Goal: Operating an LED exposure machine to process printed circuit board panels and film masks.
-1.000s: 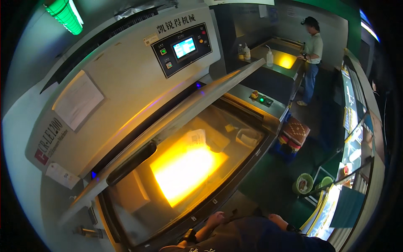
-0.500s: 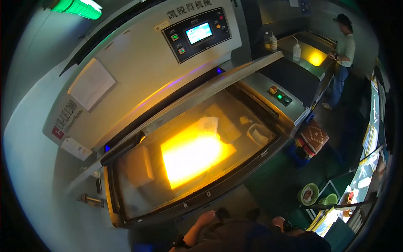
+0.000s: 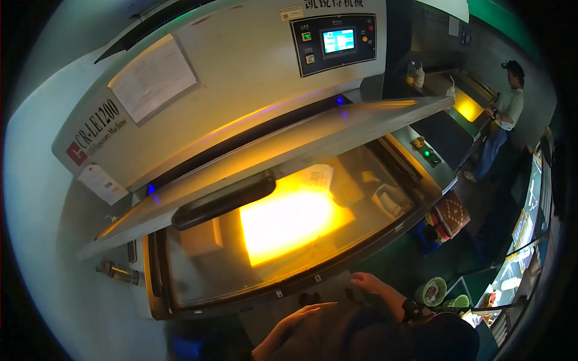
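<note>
My left hand [image 3: 303, 314] is in front of my body with its fingers stretched to the right, and nothing shows in it. My right hand [image 3: 368, 282] is near the front edge of the exposure machine [image 3: 385, 239], fingers loosely apart and holding nothing I can see. The machine's lid [image 3: 337, 135] slants partly raised over the glass bed [image 3: 198, 274], and neither hand touches it. A black handle [image 3: 223, 201] runs along its front edge. Under the glass a bright yellow light panel [image 3: 289, 225] glows. Paler sheets lie beside it, partly hidden by the lid.
A control panel [image 3: 334, 45] with a lit screen is on the machine's front. Buttons [image 3: 426, 152] are at the bed's right end. Another person [image 3: 510, 108] stands at a yellow-lit table at the far right. Green baskets [image 3: 431, 291] stand on the right, and a bottle [image 3: 117, 272] at the left.
The lid has come down and forward, its handle now overlapping the yellow light. My right hand has moved left and up toward the machine's front edge. The view has shifted slightly.
</note>
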Demonstrator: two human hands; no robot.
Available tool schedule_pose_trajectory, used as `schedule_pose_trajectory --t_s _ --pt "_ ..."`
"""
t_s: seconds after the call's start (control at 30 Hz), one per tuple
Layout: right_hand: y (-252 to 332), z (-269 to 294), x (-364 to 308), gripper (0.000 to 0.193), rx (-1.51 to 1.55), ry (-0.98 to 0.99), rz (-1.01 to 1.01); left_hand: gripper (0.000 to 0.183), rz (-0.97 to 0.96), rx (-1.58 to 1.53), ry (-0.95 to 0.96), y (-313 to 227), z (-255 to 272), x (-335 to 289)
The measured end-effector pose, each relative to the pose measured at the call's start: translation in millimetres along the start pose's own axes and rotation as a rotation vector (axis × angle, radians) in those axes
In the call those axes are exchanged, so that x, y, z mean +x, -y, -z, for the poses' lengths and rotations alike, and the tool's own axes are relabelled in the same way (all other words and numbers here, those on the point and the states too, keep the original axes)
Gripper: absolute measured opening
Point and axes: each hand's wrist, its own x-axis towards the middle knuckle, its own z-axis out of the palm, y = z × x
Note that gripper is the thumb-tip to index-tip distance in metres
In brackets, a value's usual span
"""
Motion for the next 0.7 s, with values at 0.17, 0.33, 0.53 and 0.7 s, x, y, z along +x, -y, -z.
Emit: schedule_pose_trajectory --t_s 0.17,0.33,0.53,0.7 --pt "163 -20 -13 0.057 0.294 0.502 0.413 0.043 0.041 0.028 -0.075 8 51 -40" --pt "276 -64 -49 0.051 0.221 0.971 0.825 0.029 -0.172 0.177 -0.118 35 119 -45" --pt "296 -51 -31 0.033 -0.064 1.245 0.817 0.013 -0.205 0.415 -0.296 27 140 -45" --pt "301 -20 -30 0.019 0.044 0.935 0.872 0.015 -0.134 0.64 -0.549 16 142 -27"
